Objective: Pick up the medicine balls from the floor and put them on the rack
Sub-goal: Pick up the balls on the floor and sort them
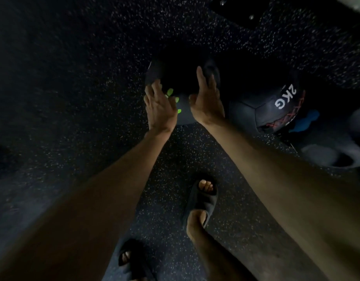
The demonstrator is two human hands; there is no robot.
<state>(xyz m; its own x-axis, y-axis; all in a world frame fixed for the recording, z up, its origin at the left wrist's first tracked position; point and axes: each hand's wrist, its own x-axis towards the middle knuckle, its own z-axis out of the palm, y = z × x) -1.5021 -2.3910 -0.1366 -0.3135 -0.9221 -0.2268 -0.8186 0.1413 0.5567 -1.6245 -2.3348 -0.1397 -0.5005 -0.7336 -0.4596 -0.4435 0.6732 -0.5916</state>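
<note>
While the green-marked medicine ball [184,115] sits low on the speckled floor [73,78], both hands bracket it. Left hand [161,110] lies against the ball's left flank, fingers straight and spread. Right hand [207,102] is set on the right flank, fingers extended, thumb towards the green marks. Neither hand is curled round anything: both flat and released, placed for a two-sided squeeze. Whether the palms already press is too dark to tell.

Just right of it, close beside, a second ball marked 2KG [276,110] with red stitching rests on the floor, untouched. Beyond that, a blue object [305,120] and pale blurred shapes, unidentified. No edge of the floor shows.

Nearer the person: two feet in black slides [203,197].

Progress, as judged: early. At least two balls remain down; none in hand. Rack not in view, so nothing can be counted as placed.
</note>
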